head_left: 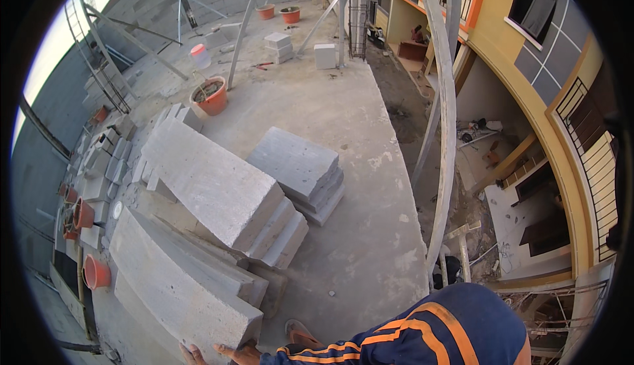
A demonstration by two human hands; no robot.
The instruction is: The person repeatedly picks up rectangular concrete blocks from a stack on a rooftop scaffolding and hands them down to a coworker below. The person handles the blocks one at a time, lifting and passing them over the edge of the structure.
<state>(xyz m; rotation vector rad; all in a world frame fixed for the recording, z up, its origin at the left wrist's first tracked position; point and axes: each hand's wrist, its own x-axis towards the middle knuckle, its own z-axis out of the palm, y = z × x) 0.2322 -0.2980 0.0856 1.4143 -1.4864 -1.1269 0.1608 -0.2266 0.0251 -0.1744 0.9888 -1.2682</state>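
A long pale grey concrete block [178, 286] lies at the lower left on top of other blocks, its near end toward me. My left hand [191, 354] is at the bottom edge with its fingers spread against that end; the rest of the hand is cut off. My right hand [241, 353] is at the block's lower right corner, one digit stretched along its face and the others mostly hidden, and appears to grip it. Beyond lies a stack of similar blocks [218, 173], with a shorter stack [294, 167] to its right.
The concrete slab [370, 233] ends at a drop on the right, beside a slanting pole [446, 134]. An orange bucket of mortar [210, 97] stands beyond the stacks, another orange bucket [97, 272] at left. Scattered blocks [99, 167] line the left wall. My foot [300, 332] is near the block.
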